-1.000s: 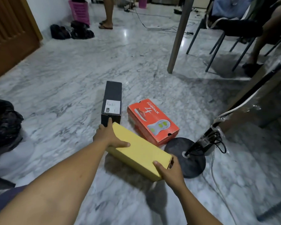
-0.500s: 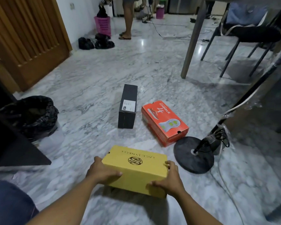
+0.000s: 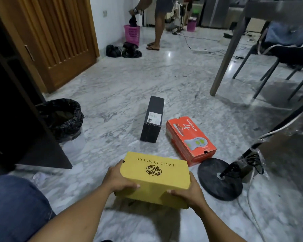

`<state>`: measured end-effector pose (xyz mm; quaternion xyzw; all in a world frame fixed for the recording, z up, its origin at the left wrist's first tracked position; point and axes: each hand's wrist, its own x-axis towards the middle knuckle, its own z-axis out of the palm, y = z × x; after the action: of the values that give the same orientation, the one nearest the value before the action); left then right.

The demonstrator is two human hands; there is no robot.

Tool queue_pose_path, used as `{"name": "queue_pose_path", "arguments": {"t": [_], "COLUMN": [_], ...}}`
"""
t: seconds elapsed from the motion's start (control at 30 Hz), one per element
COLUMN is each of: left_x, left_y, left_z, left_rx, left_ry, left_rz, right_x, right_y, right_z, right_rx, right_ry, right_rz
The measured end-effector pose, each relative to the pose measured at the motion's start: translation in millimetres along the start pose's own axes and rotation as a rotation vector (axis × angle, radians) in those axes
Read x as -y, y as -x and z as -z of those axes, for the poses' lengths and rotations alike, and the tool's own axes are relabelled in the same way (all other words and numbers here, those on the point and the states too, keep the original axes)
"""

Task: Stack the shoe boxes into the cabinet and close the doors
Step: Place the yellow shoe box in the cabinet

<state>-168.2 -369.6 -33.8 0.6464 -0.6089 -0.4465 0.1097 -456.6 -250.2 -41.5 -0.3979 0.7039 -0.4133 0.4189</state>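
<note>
Yellow shoe box (image 3: 162, 186), left hand (image 3: 118, 179) and right hand (image 3: 188, 193) gripping sides

Both arms are reaching forward; the left hand (image 3: 118, 178) and right hand (image 3: 188, 193) are gripping a yellow cardboard shoe box (image 3: 156, 179) endwise (thumbs on top).

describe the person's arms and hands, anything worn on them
The left arm and right arm are bare as far up as the picture shows, with no sleeves in sight. The left hand and right hand have no gloves, and no watch, band or ring shows on either.
</note>
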Motion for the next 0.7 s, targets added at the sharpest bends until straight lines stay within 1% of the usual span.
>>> {"name": "queue_pose_path", "arguments": {"t": [0.13, 0.27, 0.37, 0.47, 0.53, 0.63, 0.7], "left_x": [-11, -25, -10, 35, 64, 73, 76], "left_y": [21, 61, 94, 115, 135, 200, 242], "left_z": [40, 92, 128, 164, 190, 234, 263], "left_rx": [-0.114, -0.220, -0.303, -0.394, -0.455, -0.553, -0.634], "left_ry": [0.040, 0.002, -0.013, -0.084, -0.078, -0.111, -0.142], "left_rz": [-0.080, -0.111, -0.053, 0.045, 0.125, 0.246, 0.297], "right_x": [45, 81, 98, 108, 118, 142, 158], "right_y": [5, 24, 34, 36, 39, 58, 71], "right_z": [-6, -28, -60, -104, -139, -195, -234], "right_rx": [0.024, 0.046, 0.132, 0.253, 0.342, 0.505, 0.601], "right_ry": [-0.038, -0.053, -0.071, -0.098, -0.102, -0.142, -0.189], "right_rz": [0.125, 0.191, 0.210, 0.234, 0.255, 0.256, 0.272]}}
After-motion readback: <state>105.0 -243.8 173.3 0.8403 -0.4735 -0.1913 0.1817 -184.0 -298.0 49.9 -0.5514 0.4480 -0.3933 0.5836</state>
